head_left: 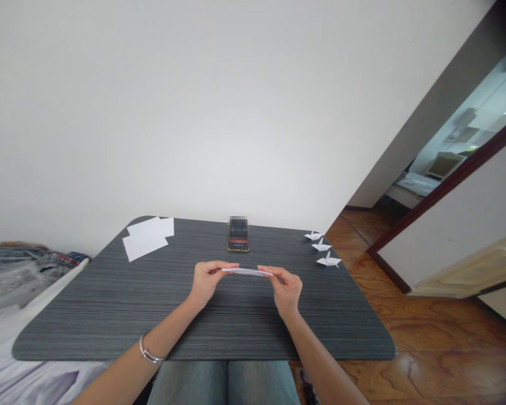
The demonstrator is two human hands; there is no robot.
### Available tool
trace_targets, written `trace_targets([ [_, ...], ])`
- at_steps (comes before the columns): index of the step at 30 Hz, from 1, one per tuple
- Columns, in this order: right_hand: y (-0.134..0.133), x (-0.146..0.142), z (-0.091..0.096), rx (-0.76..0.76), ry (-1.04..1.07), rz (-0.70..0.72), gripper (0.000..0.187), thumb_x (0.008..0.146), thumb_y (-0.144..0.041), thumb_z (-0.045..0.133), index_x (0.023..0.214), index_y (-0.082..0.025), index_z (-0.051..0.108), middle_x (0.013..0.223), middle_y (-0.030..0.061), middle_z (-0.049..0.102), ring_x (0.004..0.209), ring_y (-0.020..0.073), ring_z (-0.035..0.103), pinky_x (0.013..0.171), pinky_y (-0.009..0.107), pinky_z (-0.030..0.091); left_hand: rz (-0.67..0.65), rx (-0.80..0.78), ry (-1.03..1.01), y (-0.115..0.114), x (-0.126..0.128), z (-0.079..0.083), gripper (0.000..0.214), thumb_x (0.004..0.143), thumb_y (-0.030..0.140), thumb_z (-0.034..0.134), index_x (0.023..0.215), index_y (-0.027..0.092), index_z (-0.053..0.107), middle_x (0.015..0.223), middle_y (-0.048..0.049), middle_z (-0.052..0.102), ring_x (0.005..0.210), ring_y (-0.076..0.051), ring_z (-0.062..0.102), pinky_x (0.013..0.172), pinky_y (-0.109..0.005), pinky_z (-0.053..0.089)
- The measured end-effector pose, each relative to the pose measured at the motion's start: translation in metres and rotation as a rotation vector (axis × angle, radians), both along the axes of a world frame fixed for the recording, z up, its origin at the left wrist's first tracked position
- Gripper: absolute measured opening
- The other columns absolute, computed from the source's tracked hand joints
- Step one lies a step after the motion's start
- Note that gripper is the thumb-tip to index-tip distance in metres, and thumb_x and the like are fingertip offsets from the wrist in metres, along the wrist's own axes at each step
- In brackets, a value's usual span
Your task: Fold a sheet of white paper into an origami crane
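Note:
A piece of white paper (248,271) is held up above the dark table, seen nearly edge-on as a thin strip that bows slightly. My left hand (206,279) pinches its left end between thumb and fingers. At the right end, my right hand (287,287) pinches it the same way. How the paper is folded cannot be made out from this angle. Beyond my hands, a phone (238,236) stands at the table's far side. Three folded paper cranes (328,260) sit in a row along the right edge.
Several loose white paper sheets (145,246) overlap at the table's far left corner. The dark table (130,315) meets a white wall (236,112) at the back. Bedding and plastic-wrapped items (17,281) lie to the left. Wooden floor (383,326) and a doorway are on the right.

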State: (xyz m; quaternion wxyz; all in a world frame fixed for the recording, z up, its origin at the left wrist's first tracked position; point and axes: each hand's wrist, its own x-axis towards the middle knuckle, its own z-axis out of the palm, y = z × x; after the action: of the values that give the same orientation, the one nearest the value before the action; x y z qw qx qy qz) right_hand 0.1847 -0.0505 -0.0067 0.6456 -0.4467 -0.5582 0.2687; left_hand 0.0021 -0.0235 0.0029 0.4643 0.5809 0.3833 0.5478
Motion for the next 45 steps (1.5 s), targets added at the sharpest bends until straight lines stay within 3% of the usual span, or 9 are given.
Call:
trace_targets([
  [14,-0.001,0.001,0.003,0.128,0.040,0.015,0.012,0.071,-0.016,0.058,0.067,-0.023,0.066,0.073,0.0022,0.069,0.072,0.0208,0.064,0.071,0.037,0.050,-0.097,0.077,-0.125,0.000,0.000,0.000,0.007,0.064,0.021,0.065,0.062,0.015,0.066,0.072,-0.0063,0.069,0.072,-0.021,0.063,0.071,-0.034,0.048],
  [21,-0.002,0.002,0.010,-0.005,-0.121,0.111,0.010,0.071,-0.020,0.059,0.074,-0.023,0.068,0.076,0.0030,0.069,0.074,0.0210,0.063,0.073,0.036,0.050,-0.096,0.057,-0.112,-0.002,0.000,0.001,0.009,0.063,0.025,0.066,0.061,0.015,0.066,0.071,-0.0070,0.068,0.072,-0.022,0.063,0.071,-0.034,0.047],
  [28,-0.003,0.004,0.008,0.076,-0.095,0.096,0.019,0.075,-0.017,0.051,0.077,-0.024,0.068,0.081,0.0031,0.069,0.080,0.0215,0.063,0.076,0.038,0.048,-0.170,0.143,-0.140,-0.002,0.001,0.001,0.005,0.065,0.020,0.065,0.062,0.018,0.068,0.075,-0.0064,0.068,0.078,-0.022,0.062,0.077,-0.037,0.045],
  [39,0.002,0.003,0.002,0.205,0.014,0.024,0.016,0.073,-0.015,0.055,0.064,-0.023,0.065,0.079,0.0033,0.068,0.083,0.0226,0.061,0.078,0.041,0.046,-0.049,0.239,-0.081,0.000,0.000,0.001,0.013,0.062,0.020,0.067,0.051,0.016,0.062,0.080,-0.0071,0.063,0.086,-0.021,0.055,0.079,-0.034,0.041],
  [43,0.002,0.003,0.001,0.073,0.008,0.050,0.010,0.072,-0.016,0.058,0.067,-0.021,0.065,0.072,0.0030,0.068,0.073,0.0206,0.063,0.071,0.035,0.048,-0.079,0.120,-0.054,0.000,0.002,0.001,0.005,0.064,0.021,0.065,0.066,0.016,0.065,0.075,-0.0050,0.066,0.077,-0.019,0.059,0.075,-0.031,0.044],
  [45,0.002,0.002,0.001,-0.035,-0.007,0.046,0.005,0.070,-0.017,0.061,0.069,-0.020,0.065,0.069,0.0024,0.067,0.066,0.0187,0.062,0.065,0.031,0.049,-0.067,0.020,0.002,0.000,0.003,0.001,0.012,0.065,0.022,0.065,0.073,0.014,0.066,0.072,-0.0043,0.066,0.067,-0.017,0.059,0.066,-0.027,0.046],
])
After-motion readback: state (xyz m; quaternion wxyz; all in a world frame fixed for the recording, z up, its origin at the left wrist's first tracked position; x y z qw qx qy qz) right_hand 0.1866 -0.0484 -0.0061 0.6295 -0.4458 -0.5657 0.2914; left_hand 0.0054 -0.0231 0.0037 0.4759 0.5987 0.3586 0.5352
